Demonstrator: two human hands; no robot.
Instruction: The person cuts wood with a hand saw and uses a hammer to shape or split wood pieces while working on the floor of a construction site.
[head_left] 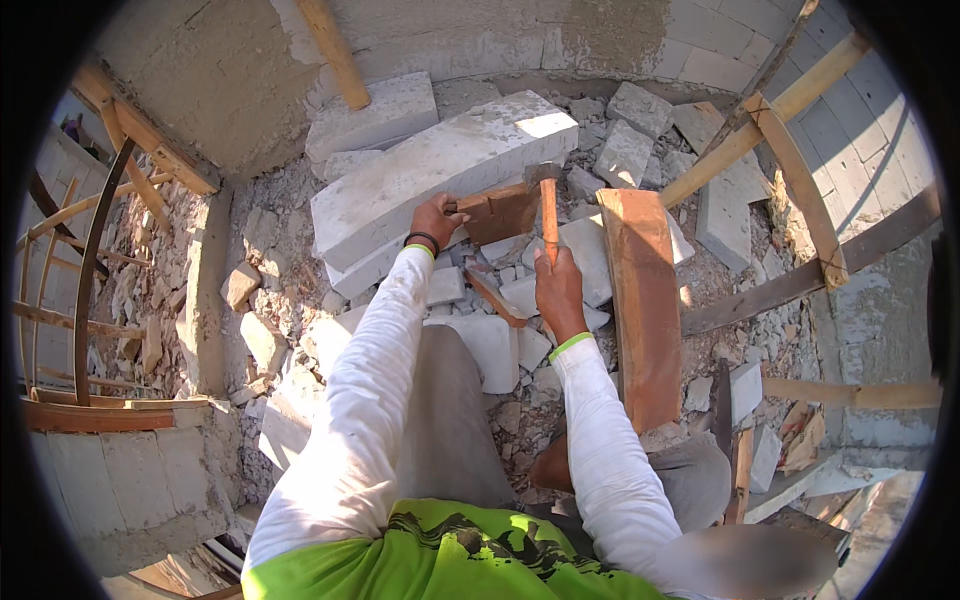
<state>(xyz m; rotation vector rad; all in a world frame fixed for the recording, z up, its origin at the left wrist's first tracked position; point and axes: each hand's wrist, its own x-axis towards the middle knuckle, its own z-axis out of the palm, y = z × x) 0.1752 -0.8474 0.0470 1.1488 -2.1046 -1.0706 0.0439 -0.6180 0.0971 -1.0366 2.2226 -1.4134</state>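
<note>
My left hand [436,222], with a dark band at its wrist, grips the left end of a short reddish-brown board [502,214]. That board stands against the side of a long pale block [440,170]. In my right hand [560,292] is a hammer [549,208], its wooden handle pointing away from me. The hammer's metal head is close to the short board's right end; whether they touch I cannot tell. To the right of my right hand, a wide reddish-brown plank [645,310] lies lengthwise over the rubble.
Broken pale blocks [625,152] and rubble surround my legs. A wooden pole [770,115] slants across the right side, near a curved wood strip [795,185]. Another post [335,55] leans at the back wall [480,45]. A low wall edge [207,300] runs along the left.
</note>
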